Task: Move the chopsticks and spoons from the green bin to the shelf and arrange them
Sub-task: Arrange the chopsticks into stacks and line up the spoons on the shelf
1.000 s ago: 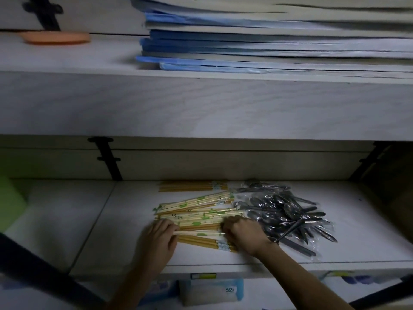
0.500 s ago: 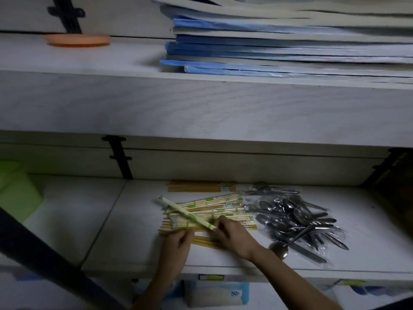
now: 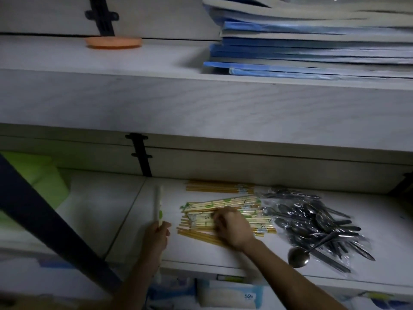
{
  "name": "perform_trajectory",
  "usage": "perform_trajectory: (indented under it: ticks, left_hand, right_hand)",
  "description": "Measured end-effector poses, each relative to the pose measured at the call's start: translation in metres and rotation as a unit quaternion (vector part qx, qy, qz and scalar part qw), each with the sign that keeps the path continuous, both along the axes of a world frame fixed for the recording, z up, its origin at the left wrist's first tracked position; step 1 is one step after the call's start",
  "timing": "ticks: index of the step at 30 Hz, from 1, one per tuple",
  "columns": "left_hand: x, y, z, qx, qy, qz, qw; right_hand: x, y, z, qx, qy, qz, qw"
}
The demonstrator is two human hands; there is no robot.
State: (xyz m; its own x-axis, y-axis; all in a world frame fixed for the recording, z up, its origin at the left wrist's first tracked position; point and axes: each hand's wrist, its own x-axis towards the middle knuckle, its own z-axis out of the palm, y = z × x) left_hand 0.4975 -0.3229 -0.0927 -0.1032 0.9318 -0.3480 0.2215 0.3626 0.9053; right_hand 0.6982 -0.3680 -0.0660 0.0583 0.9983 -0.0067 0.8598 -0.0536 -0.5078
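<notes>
A pile of paper-wrapped and bare wooden chopsticks [image 3: 225, 210] lies on the lower shelf [image 3: 223, 262]. My right hand [image 3: 232, 229] rests on the pile with curled fingers; whether they grip a packet is hidden by blur. My left hand [image 3: 157, 234] holds one wrapped chopstick packet [image 3: 158, 203] upright, to the left of the pile. A second row of bare chopsticks [image 3: 220, 189] lies at the back. Plastic-wrapped metal spoons [image 3: 312, 222] are heaped to the right, with one ladle-like spoon [image 3: 299, 256] near the shelf's front edge. The green bin [image 3: 38, 180] shows at the far left.
The upper shelf carries a stack of blue and white folders [image 3: 312, 41] and an orange dish [image 3: 114, 42]. A dark diagonal bar [image 3: 55, 227] crosses the lower left. A black bracket [image 3: 140, 155] stands at the shelf's back. Boxed goods [image 3: 230, 296] sit below the shelf.
My left hand has lifted one wrapped chopstick packet off the pile and carried it to the left, upright. My right hand has stayed on the pile. The camera has shifted left.
</notes>
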Motion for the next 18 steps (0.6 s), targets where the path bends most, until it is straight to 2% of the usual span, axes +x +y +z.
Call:
perform_trajectory:
  ticks: [4,7,18]
  left_hand:
    - [-0.019,0.020,-0.012,0.043,0.176,-0.051,0.982]
    - [-0.019,0.030,-0.010,0.081,0.268,-0.082,0.956]
    - [-0.006,0.048,-0.006,0.134,0.343,-0.137,0.919]
  right_hand:
    - [0.027,0.004,-0.009,-0.021,-0.078,-0.002,0.997]
    - [0.032,0.005,-0.007,-0.030,-0.119,0.022,0.992]
    - [0.037,0.018,0.007,-0.098,-0.187,0.102,0.972]
